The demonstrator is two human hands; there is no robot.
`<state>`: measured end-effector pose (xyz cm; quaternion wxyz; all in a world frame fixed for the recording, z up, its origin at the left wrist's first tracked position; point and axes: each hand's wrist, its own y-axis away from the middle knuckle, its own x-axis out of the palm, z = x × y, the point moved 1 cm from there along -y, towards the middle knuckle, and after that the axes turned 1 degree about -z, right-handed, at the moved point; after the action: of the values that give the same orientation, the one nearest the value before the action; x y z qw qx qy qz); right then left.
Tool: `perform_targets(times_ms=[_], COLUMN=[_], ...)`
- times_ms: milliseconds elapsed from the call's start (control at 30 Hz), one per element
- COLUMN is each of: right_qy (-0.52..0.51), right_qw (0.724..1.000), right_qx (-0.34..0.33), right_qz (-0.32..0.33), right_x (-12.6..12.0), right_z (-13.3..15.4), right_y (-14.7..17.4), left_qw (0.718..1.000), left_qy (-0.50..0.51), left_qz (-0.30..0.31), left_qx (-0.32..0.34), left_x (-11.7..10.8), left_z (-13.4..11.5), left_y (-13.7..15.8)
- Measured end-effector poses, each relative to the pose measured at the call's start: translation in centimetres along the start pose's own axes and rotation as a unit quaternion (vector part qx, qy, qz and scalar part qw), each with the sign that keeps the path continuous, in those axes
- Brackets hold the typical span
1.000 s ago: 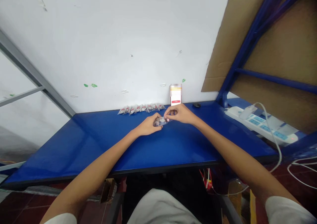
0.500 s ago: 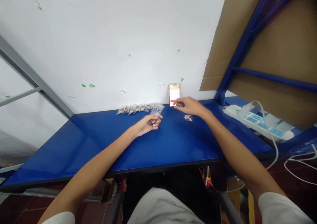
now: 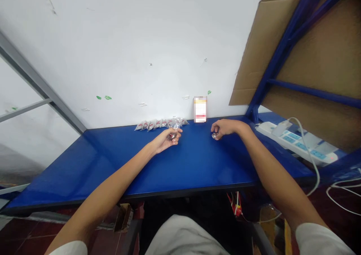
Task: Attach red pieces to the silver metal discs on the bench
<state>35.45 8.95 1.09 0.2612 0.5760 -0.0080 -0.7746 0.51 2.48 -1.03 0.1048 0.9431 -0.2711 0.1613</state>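
Note:
My left hand (image 3: 165,140) is closed on a small clear plastic bag (image 3: 176,122). The bag's upper end sticks out above the fingers, and something dark and shiny shows in its lower part. Over the right half of the table, my right hand (image 3: 225,127) has its fingers curled around a small round shiny metal piece (image 3: 214,135). Part of that piece is hidden by the fingers. Beyond my left hand, several small filled bags (image 3: 150,124) with red marks lie in a row along the wall.
A phone-like upright panel (image 3: 200,111), partly blurred, leans against the white wall. The blue table (image 3: 175,172) spans the front. At the right lies a white power strip (image 3: 296,142) with a plug and cable, beside a blue metal frame (image 3: 270,74) and cardboard.
My right hand has come down from in front of the upright panel and closed around the metal piece. The left hand keeps its bag, which now stands more upright.

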Motion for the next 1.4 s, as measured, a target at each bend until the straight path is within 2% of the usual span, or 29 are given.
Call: perform_targets(times_ms=[167, 300, 367, 433, 533, 667, 733, 833, 900, 1100, 1233, 1400], right_qy=[0.011, 0.016, 0.001, -0.046, -0.198, -0.395, -0.430, -0.450, -0.447, -0.393, -0.416, -0.424], right_qw=[1.000, 0.999, 0.996, 0.986, 0.939, 0.863, 0.840, 0.821, 0.820, 0.852, 0.852, 0.843], right_qx=[0.001, -0.015, -0.051, -0.114, -0.213, -0.256, -0.267, -0.288, -0.302, -0.306, -0.298, -0.313], right_qz=[-0.003, -0.043, -0.072, -0.116, -0.184, -0.185, -0.193, -0.203, -0.191, -0.161, -0.113, -0.112], right_x=[0.2, 0.2, 0.2, 0.2, 0.3, 0.6, 0.9, 1.3, 1.5, 2.0, 2.4, 2.8], right_z=[1.3, 2.6, 3.2, 3.8, 5.1, 7.5, 8.6, 9.8, 10.3, 10.8, 11.0, 11.7], right_y=[-0.2, -0.1, -0.1, 0.1, 0.5, 1.1, 1.4, 1.8, 2.0, 2.2, 2.1, 2.5], left_qw=[1.000, 0.999, 0.999, 0.998, 0.993, 0.983, 0.978, 0.974, 0.974, 0.971, 0.966, 0.962], left_qy=[0.025, 0.011, -0.017, -0.059, -0.121, -0.174, -0.184, -0.183, -0.183, -0.175, -0.172, -0.157], left_qz=[-0.014, -0.030, -0.028, -0.021, 0.003, 0.062, 0.092, 0.118, 0.124, 0.151, 0.171, 0.193], left_qx=[0.008, 0.015, 0.018, 0.019, 0.007, -0.024, -0.043, -0.057, -0.054, -0.061, -0.088, -0.115], left_x=[-1.2, -2.0, -1.9, -1.6, -0.9, 0.3, 0.8, 1.1, 1.1, 0.8, 0.9, 1.3], left_z=[0.1, 0.2, 0.3, 0.5, 0.5, 0.0, -0.3, -0.6, -0.6, -0.3, -0.3, -0.2], left_y=[-0.5, -0.7, -0.7, -0.6, -0.2, 0.7, 1.1, 1.4, 1.4, 1.4, 1.6, 1.7])
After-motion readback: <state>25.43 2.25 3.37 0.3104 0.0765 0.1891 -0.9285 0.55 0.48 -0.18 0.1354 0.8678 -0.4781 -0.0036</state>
